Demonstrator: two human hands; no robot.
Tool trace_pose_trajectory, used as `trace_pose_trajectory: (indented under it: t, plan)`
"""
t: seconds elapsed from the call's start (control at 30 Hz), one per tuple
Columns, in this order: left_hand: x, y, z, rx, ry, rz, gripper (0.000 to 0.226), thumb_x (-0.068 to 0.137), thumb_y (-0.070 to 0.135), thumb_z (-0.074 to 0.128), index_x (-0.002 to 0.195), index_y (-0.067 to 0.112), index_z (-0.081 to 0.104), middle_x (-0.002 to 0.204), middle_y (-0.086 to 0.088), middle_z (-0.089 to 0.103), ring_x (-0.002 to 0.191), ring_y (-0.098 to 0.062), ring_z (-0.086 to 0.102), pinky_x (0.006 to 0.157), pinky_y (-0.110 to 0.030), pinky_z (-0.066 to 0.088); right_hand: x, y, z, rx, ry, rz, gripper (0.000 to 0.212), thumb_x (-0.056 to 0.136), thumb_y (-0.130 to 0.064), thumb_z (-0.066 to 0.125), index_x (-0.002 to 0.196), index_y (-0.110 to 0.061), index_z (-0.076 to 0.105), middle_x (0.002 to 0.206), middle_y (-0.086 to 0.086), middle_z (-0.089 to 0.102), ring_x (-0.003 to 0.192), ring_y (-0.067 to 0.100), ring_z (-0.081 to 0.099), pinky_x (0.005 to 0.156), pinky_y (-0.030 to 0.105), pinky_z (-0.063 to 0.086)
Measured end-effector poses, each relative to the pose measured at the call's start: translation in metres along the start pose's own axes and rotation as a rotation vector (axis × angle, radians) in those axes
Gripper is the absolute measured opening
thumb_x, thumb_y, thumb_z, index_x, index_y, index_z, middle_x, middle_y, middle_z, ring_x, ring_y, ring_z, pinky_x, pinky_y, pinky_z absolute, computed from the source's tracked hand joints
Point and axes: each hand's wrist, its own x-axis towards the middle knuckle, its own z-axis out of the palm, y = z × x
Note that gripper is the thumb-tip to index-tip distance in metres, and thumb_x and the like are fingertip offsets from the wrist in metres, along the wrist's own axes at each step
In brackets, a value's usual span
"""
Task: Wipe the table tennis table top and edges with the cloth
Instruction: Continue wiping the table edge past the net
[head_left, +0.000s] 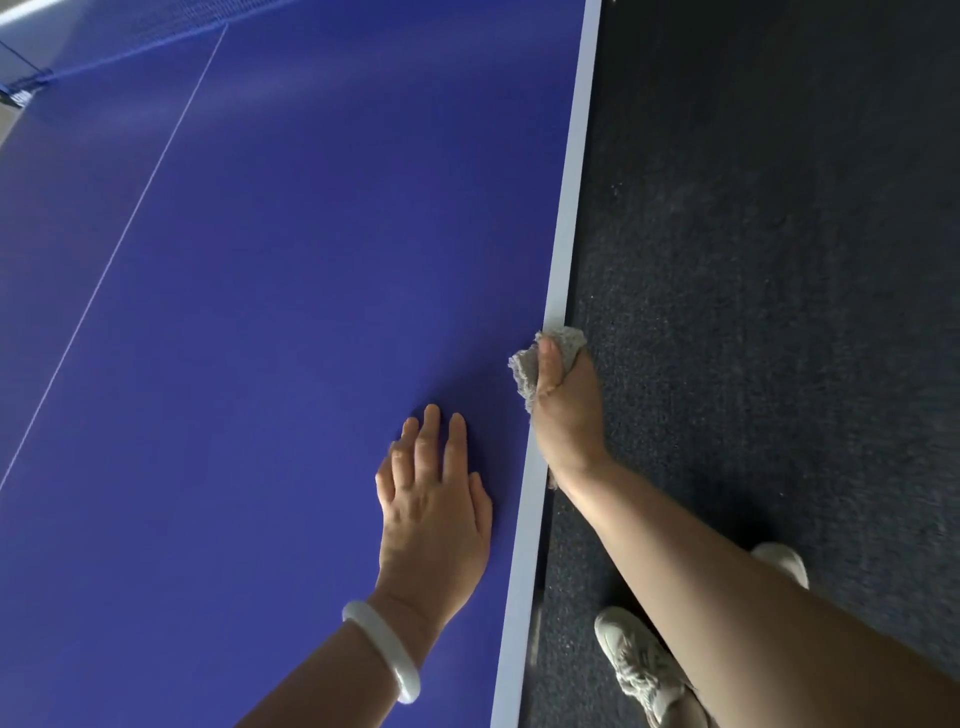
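The blue table tennis table (270, 291) fills the left and middle of the view, its white side edge (571, 197) running from top to bottom. My right hand (569, 410) grips a grey cloth (540, 358) wrapped over that side edge, thumb on top, fingers hidden below the rim. My left hand (436, 504) rests flat on the blue top just left of the edge, fingers straight and spread, with a pale bangle on the wrist.
The net (119, 47) crosses the far top left. A thin white centre line (130, 218) runs down the table. Dark carpet (779, 234) lies to the right of the table, where my pale shoes (641, 670) stand close to the edge.
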Motion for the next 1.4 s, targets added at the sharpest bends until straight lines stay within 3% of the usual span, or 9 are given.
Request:
trace_pose_trajectory:
  t: [0.1, 0.23, 0.43, 0.7, 0.9, 1.03, 1.2, 1.3, 1.4]
  plan:
    - [0.033, -0.004, -0.008, -0.074, 0.058, 0.03, 0.036, 0.089, 0.008, 0.062, 0.125, 0.008, 0.06, 0.129, -0.013, 0.055, 0.112, -0.037, 0.053, 0.096, -0.052, 0.044, -0.001, -0.001, -0.001, -0.042, 0.019, -0.017, 0.036, 0.104, -0.03, 0.048, 0.121, 0.001, 0.056, 0.112, 0.021, 0.064, 0.098, 0.032, 0.065, 0.083, 0.033, 0.055]
    - [0.099, 0.007, -0.021, -0.159, 0.078, 0.023, 0.04, 0.097, 0.011, 0.052, 0.136, 0.011, 0.052, 0.144, -0.008, 0.046, 0.127, -0.031, 0.044, 0.108, -0.042, 0.032, -0.005, -0.005, -0.003, -0.074, 0.01, -0.018, 0.036, 0.104, -0.027, 0.047, 0.124, 0.002, 0.054, 0.116, 0.02, 0.063, 0.107, 0.034, 0.062, 0.098, 0.044, 0.047]
    - [0.201, 0.044, -0.009, -0.081, 0.002, 0.144, 0.053, 0.107, 0.031, 0.029, 0.158, 0.021, 0.017, 0.166, 0.0, 0.009, 0.153, -0.018, 0.004, 0.123, -0.037, 0.005, -0.006, -0.004, -0.006, -0.036, 0.004, -0.066, 0.026, 0.103, -0.023, 0.047, 0.115, -0.001, 0.057, 0.107, 0.014, 0.064, 0.098, 0.028, 0.065, 0.091, 0.039, 0.05]
    - [0.222, 0.045, 0.003, -0.082, 0.051, 0.062, 0.052, 0.106, 0.035, 0.023, 0.158, 0.028, 0.017, 0.165, 0.006, 0.01, 0.153, -0.012, 0.004, 0.124, -0.034, 0.0, 0.06, -0.036, 0.011, 0.038, -0.003, -0.012, 0.043, 0.102, -0.035, 0.047, 0.121, 0.004, 0.047, 0.11, 0.028, 0.061, 0.097, 0.04, 0.064, 0.086, 0.058, 0.05]
    - [0.222, 0.047, -0.001, -0.088, 0.033, 0.041, 0.053, 0.106, 0.035, 0.03, 0.157, 0.029, 0.018, 0.165, 0.007, 0.009, 0.152, -0.01, 0.003, 0.124, -0.035, 0.002, 0.121, -0.065, 0.016, -0.017, 0.023, -0.016, 0.036, 0.104, -0.03, 0.047, 0.124, -0.001, 0.055, 0.113, 0.014, 0.066, 0.103, 0.025, 0.065, 0.093, 0.034, 0.05]
    - [0.221, 0.047, -0.003, -0.103, 0.018, 0.047, 0.053, 0.106, 0.034, 0.031, 0.157, 0.028, 0.018, 0.165, 0.007, 0.008, 0.152, -0.01, 0.001, 0.124, -0.035, 0.001, 0.049, -0.032, 0.01, -0.029, 0.043, -0.05, 0.013, 0.104, -0.025, 0.05, 0.116, -0.027, 0.049, 0.106, -0.022, 0.063, 0.101, -0.007, 0.062, 0.085, 0.008, 0.044]
    - [0.222, 0.049, -0.005, -0.094, -0.004, 0.043, 0.057, 0.102, 0.041, 0.017, 0.157, 0.029, 0.017, 0.165, 0.009, 0.005, 0.152, -0.008, -0.002, 0.124, -0.035, 0.001, 0.09, -0.042, 0.014, -0.018, -0.027, -0.049, 0.026, 0.104, -0.028, 0.046, 0.115, -0.004, 0.05, 0.097, 0.012, 0.062, 0.084, 0.022, 0.065, 0.079, 0.046, 0.052]
    - [0.221, 0.049, -0.005, -0.071, -0.013, 0.04, 0.058, 0.101, 0.042, 0.015, 0.158, 0.03, 0.013, 0.165, 0.01, 0.003, 0.152, -0.007, -0.004, 0.124, -0.036, 0.001, 0.164, -0.074, 0.021, 0.05, -0.068, 0.002, 0.027, 0.106, -0.026, 0.044, 0.103, 0.001, 0.048, 0.083, 0.016, 0.058, 0.063, 0.021, 0.055, 0.063, 0.041, 0.046]
    - [0.221, 0.049, -0.004, -0.07, -0.009, 0.046, 0.06, 0.1, 0.046, 0.01, 0.158, 0.029, 0.015, 0.165, 0.009, 0.004, 0.152, -0.008, -0.003, 0.124, -0.035, 0.0, 0.195, -0.079, 0.024, 0.01, -0.013, -0.003, 0.038, 0.105, -0.036, 0.046, 0.117, -0.001, 0.054, 0.105, 0.015, 0.065, 0.085, 0.021, 0.065, 0.072, 0.025, 0.049]
